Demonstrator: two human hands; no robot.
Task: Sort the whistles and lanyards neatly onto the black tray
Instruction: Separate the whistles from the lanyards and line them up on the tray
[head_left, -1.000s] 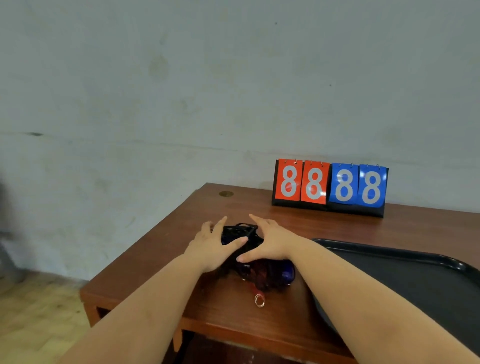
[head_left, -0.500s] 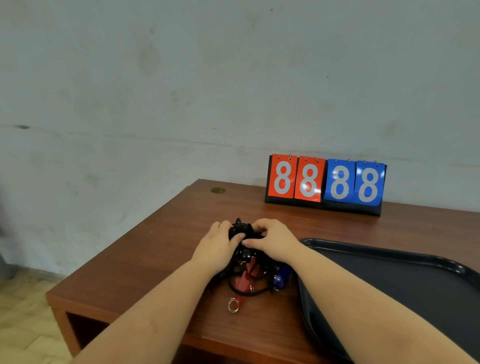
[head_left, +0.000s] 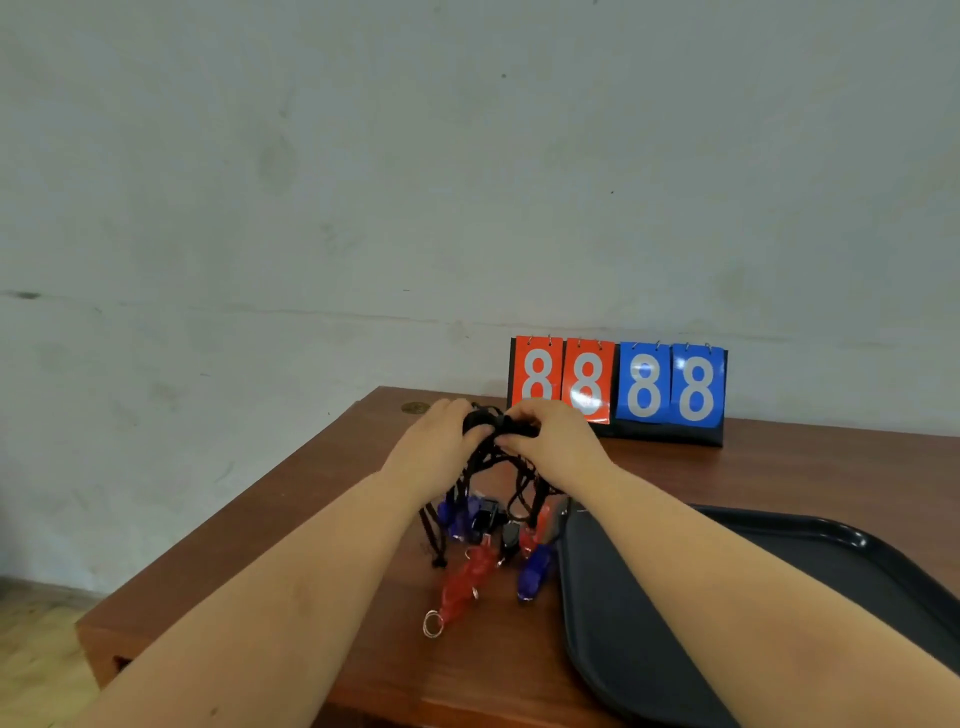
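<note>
Head view: both hands (head_left: 498, 447) grip tangled black lanyards (head_left: 498, 462), red and blue whistles (head_left: 467, 577) dangling.

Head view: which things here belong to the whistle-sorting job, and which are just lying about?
Job:
- lanyards, a black tangle gripped by left hand and right hand
- whistles, red, blue and black, under the tangle
- tray, nothing seen on it yet

Lying about:
- scoreboard reading 88 88
- table
</note>
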